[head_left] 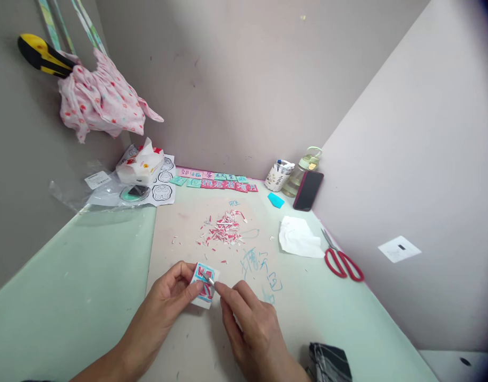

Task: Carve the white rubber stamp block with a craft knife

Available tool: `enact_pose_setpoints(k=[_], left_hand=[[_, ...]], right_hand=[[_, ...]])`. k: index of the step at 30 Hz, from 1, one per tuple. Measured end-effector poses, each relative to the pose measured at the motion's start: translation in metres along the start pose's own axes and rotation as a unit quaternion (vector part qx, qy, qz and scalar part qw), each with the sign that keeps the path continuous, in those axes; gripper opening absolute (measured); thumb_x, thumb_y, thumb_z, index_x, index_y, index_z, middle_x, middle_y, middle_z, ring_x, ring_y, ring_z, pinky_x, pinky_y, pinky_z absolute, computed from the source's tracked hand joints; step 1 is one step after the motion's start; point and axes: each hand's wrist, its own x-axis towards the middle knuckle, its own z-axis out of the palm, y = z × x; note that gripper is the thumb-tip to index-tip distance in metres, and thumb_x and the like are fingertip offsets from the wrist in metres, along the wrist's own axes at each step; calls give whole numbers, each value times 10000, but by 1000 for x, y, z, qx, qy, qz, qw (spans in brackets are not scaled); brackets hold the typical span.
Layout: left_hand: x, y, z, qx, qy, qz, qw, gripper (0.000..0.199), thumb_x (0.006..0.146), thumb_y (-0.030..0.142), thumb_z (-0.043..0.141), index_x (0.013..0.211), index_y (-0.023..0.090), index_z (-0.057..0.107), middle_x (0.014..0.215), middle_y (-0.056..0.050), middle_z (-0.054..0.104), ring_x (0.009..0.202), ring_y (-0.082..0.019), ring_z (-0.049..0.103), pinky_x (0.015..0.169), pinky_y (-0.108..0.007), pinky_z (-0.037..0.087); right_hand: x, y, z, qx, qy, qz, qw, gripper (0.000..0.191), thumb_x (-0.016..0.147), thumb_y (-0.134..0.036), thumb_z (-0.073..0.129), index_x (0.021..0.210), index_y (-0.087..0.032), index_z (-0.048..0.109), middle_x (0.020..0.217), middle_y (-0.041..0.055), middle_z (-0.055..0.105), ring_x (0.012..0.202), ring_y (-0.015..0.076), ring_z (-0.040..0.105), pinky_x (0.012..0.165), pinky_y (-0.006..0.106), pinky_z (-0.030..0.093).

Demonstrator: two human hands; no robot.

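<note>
While a person works w/ both bare hands, I see from my spot in the room a pale-green table [72, 260], the biggest item, w/ a tan board [168, 217] lying on it. Up & left of the board hangs a pink cloth bag [104, 98], a yellow-&-black tool [40, 55] poking out one side.

Over the board's near half, the L hand [170, 292] pinches a carved block [206, 291] btwn thumb & fingers; the R hand [254, 318], fingers curled & bunched, pinches a thin metal cutting tool [210, 281], tip at the block's face.

Off the board's far L corner: a printed sheet [163, 193] & clear plastic [74, 193], w/ a tissue pack [140, 167] right by them. Right of the board: red-handled scissors [336, 252], & farther back a dark phone [308, 191] leaning on the wall. Off its far R corner stand a clear bottle [293, 183] & a white printed cup [277, 178]. Btwn board & scissors, a crumpled white tissue [299, 236]; near R of the board, a dark bundle [331, 366], can't tell what.

Beyond the board's far edge: 2 rows of pink & green tags [217, 184] w/ blue characters. Held just above the board, the block is white, its face red w/ blue lines. Near the board's far R corner, a blue scrap [275, 200]. Smallest: red & white shavings [228, 228], heaped mid-board, a few bits scattered around.
</note>
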Motion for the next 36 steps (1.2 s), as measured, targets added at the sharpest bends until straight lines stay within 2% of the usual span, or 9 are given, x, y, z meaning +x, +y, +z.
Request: enact_pose_setpoints(k=[5, 15, 26, 31, 36], left_hand=[[-1, 1, 1, 6, -4, 0, 1000, 348, 901, 538, 713, 819, 220, 596, 994, -20, 708, 981, -231, 594, 854, -303, 416], [1, -1, -1, 25, -18, 6, 1000, 339, 930, 530, 682, 839, 224, 567, 1052, -21, 695, 977, -221, 591, 878, -308, 427], [2, -2, -3, 31, -15, 26, 999, 320, 923, 486, 679, 809, 225, 533, 910, 15, 626, 860, -184, 557, 791, -292, 418], [1, -1, -4, 35, -10, 29, 999, 297, 924, 465, 675, 808, 225, 543, 882, 15, 609, 844, -184, 546, 780, -293, 413], [1, -2, -4, 34, -10, 27, 999, 313, 913, 475, 686, 805, 222, 536, 877, 13, 603, 841, -184, 541, 781, -297, 412]], right_hand=[[0, 0, 1, -18, 1, 1, 1000, 366, 1069, -147, 346, 1288, -148, 640, 799, 57, 648, 558, 162, 639, 472, 246, 480], [1, -1, 0, -35, 4, -6, 999, 366, 1086, -155, 321, 1249, -136, 649, 787, 52, 650, 522, 150, 631, 457, 247, 465], [-3, 3, 1, -81, 20, -70, 994, 356, 1057, -84, 349, 1310, -120, 597, 777, 41, 661, 499, 152, 591, 453, 267, 436], [-2, 0, 0, -30, 11, -42, 999, 351, 1073, -127, 330, 1285, -127, 610, 785, 42, 651, 519, 150, 617, 448, 254, 447], [-1, -2, -2, -30, 5, -41, 999, 358, 1072, -123, 322, 1270, -126, 621, 771, 38, 645, 514, 144, 614, 438, 247, 431]])
